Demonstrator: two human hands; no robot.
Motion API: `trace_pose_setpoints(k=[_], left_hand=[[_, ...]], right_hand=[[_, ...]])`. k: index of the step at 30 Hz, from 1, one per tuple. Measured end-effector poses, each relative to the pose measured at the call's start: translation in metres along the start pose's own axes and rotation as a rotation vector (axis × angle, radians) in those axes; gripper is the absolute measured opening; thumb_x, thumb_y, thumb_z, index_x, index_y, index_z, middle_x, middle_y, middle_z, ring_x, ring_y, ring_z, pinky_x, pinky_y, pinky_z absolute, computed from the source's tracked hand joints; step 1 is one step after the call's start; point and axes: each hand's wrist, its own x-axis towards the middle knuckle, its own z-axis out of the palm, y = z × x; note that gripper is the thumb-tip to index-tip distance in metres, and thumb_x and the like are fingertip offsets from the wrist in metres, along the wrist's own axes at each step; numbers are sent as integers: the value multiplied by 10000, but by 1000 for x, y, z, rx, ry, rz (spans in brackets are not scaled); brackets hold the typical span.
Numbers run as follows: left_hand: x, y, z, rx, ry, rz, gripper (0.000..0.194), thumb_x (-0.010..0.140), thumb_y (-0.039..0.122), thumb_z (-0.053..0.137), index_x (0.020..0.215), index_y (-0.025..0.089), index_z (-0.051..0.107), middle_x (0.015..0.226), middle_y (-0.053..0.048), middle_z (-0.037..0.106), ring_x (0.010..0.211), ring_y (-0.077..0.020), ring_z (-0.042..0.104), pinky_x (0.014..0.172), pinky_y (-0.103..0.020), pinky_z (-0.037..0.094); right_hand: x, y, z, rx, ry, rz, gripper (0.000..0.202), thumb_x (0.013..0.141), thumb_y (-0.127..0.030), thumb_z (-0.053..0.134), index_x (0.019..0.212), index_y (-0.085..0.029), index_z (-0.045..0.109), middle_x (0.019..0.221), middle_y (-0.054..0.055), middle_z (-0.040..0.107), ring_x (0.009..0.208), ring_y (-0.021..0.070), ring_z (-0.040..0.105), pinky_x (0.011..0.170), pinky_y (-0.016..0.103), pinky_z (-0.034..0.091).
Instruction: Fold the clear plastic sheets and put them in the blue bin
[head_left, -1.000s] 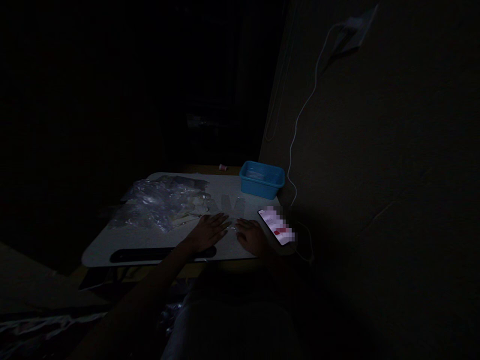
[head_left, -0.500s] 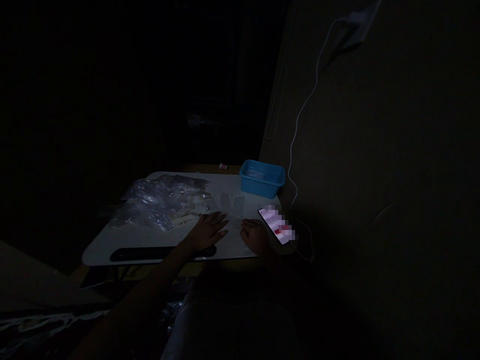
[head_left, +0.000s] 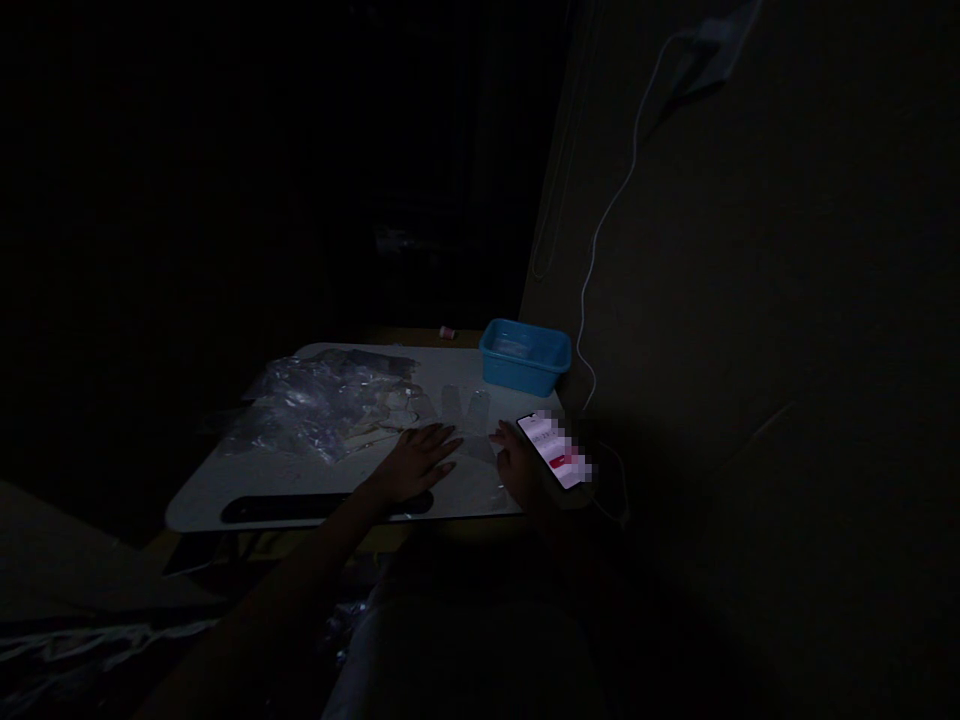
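Observation:
In dim light, a thin clear plastic piece [head_left: 476, 448] with rounded, finger-like lobes lies flat on the white table [head_left: 202, 490]. My left hand [head_left: 416, 464] rests palm down at its left side, fingers spread, holding nothing. At its right side is my right hand [head_left: 514, 460], with the fingers apart and partly bent and nothing visible in them. A lit phone [head_left: 551, 448] lies just right of my right hand. To the left of my left hand spreads a heap of crumpled clear plastic [head_left: 307, 400].
A blue basket [head_left: 525, 374] stands at the table's back right corner. Behind the table's far edge lies a small pink and white object [head_left: 447, 333]. A white cable [head_left: 596, 235] hangs along the wall. A dark slot [head_left: 292, 507] runs along the near edge.
My right hand has shifted slightly right and its fingers have spread, uncovering more of the clear plastic. My left hand has stayed in place.

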Motion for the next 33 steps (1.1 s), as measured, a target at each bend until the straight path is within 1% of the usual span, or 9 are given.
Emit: trace_pose_setpoints(k=[2,4,9,17,21,24,27,30,33], left_hand=[[0,-1,2,23,-15,-3,438,885,445,270,1286,308,382,1403,-36,320,1247,-264,317,938,-460,274],[0,-2,3,36,-30,-1,445,886,452,261,1283,297,389,1404,-40,316,1252,-271,307,937,-470,271],[0,-2,3,40,-52,-6,455,882,458,270,1289,289,387,1384,-46,355,1238,-286,320,931,-485,270],[1,0,1,52,-44,-4,451,875,454,295,1283,290,395,1380,-61,359,1218,-276,348,920,-472,273],[1,-1,1,52,-45,-4,453,878,455,282,1285,291,391,1377,-53,367,1216,-265,346,923,-458,267],[1,-1,2,57,-55,-11,460,878,461,272,1291,291,382,1378,-52,365,1220,-268,340,925,-460,261],[1,-2,4,65,-54,-4,465,878,469,266,1298,297,369,1387,-47,351,1229,-264,329,929,-455,255],[1,-2,5,74,-60,-12,465,880,469,263,1297,294,370,1388,-49,349,1226,-267,334,928,-458,256],[1,-2,4,76,-62,-13,458,881,465,262,1293,300,375,1389,-41,348,1223,-269,337,926,-458,258]], right_hand=[[0,-4,-2,-53,-100,-58,552,699,-58,386,1244,-132,434,1042,67,651,1025,186,556,922,327,404],[0,-7,-4,-101,-141,-66,528,692,-59,400,1209,-132,477,1037,62,653,1019,191,557,915,319,407],[-1,-9,-6,-97,-104,-5,452,704,-74,393,1119,-154,554,951,39,682,947,177,589,896,300,423],[-18,5,-10,76,-118,-83,436,660,-83,377,1032,-156,594,943,51,679,951,177,590,901,334,435],[-26,11,-16,173,-146,-83,422,649,-81,388,994,-191,606,914,39,680,940,180,591,888,358,445],[-28,17,-19,262,-150,-70,349,679,-88,392,903,-217,627,867,30,681,898,178,604,866,367,456],[-28,23,-20,351,-154,-38,279,744,-138,388,843,-226,634,836,30,678,865,179,614,837,375,470],[-26,28,-21,384,-143,-21,249,800,-246,394,793,-225,642,951,45,659,896,187,605,842,379,463],[-25,29,-21,387,-131,-52,270,815,-333,404,824,-222,650,1012,51,644,961,193,580,890,381,429]])
